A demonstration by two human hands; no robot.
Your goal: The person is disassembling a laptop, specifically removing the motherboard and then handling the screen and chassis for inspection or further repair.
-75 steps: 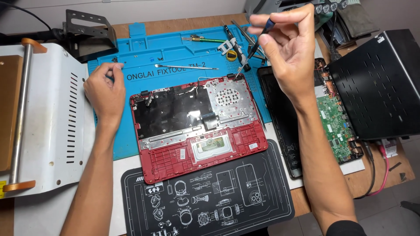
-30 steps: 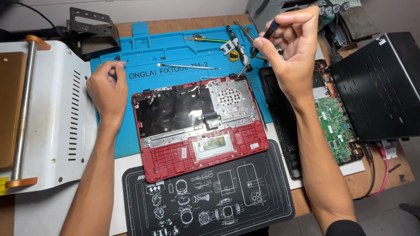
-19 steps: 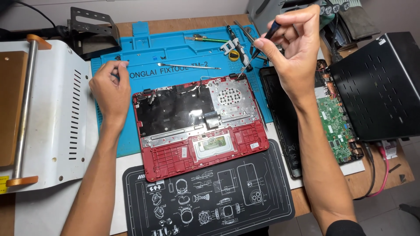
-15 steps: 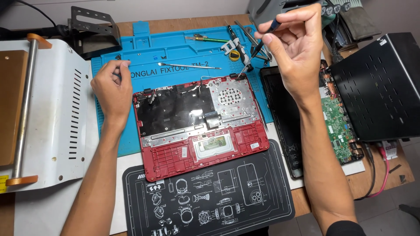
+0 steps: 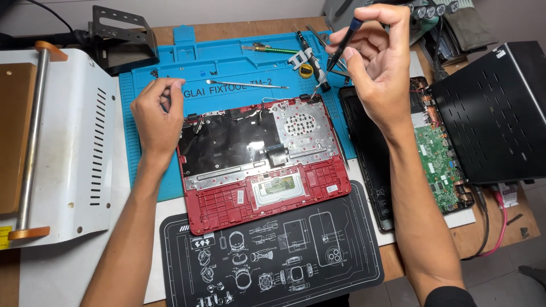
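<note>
Though apart, two hands (image 5: 156, 113) (image 5: 378, 71), one screwdriver (image 5: 334, 57).

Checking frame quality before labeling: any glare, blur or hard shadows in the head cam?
Head view: sharp overall, even overhead light; soft shadows under the left hand and right hand; mild sheen on the blue mat and the red laptop shell's metal plate; screwdriver crisp, no motion blur; slight wide-angle bending at edges.

Right hand (image 5: 378, 62) with screwdriver (image 5: 335, 54) at red laptop shell's (image 5: 267, 193) top corner; left hand (image 5: 156, 116) on blue mat (image 5: 227, 62)
</note>
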